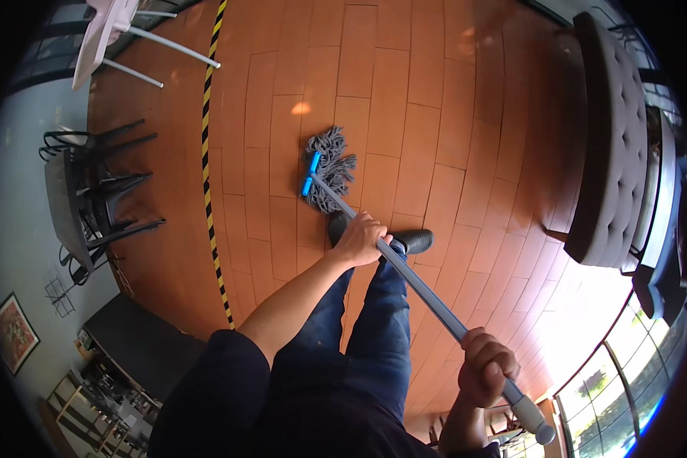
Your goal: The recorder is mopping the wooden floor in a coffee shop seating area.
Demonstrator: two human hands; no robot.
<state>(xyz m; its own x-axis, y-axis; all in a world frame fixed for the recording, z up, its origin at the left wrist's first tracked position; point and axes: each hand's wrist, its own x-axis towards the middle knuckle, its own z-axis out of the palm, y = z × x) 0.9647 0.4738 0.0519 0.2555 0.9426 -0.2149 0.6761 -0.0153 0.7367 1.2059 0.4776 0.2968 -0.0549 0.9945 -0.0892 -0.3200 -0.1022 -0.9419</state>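
Observation:
A string mop with a grey yarn head [335,163] and a blue clamp [311,173] rests on the orange-brown tiled floor just ahead of my feet. Its grey handle [421,286] slants from the head up towards my lower right. My left hand [360,239] grips the handle partway down, above my shoes. Near the top end, my right hand [488,366] is wrapped around it, just below the pale end cap [532,421]. The yarn strands lie spread mostly to the right of the clamp, close to my dark left shoe [338,226].
Black-and-yellow tape [206,154] runs along the floor at left. Beyond it are a dark table with black chairs [109,189] and a pale chair [106,34]. A tufted grey bench [609,143] stands at right. A dark counter [143,343] is at lower left, windows [612,372] at lower right.

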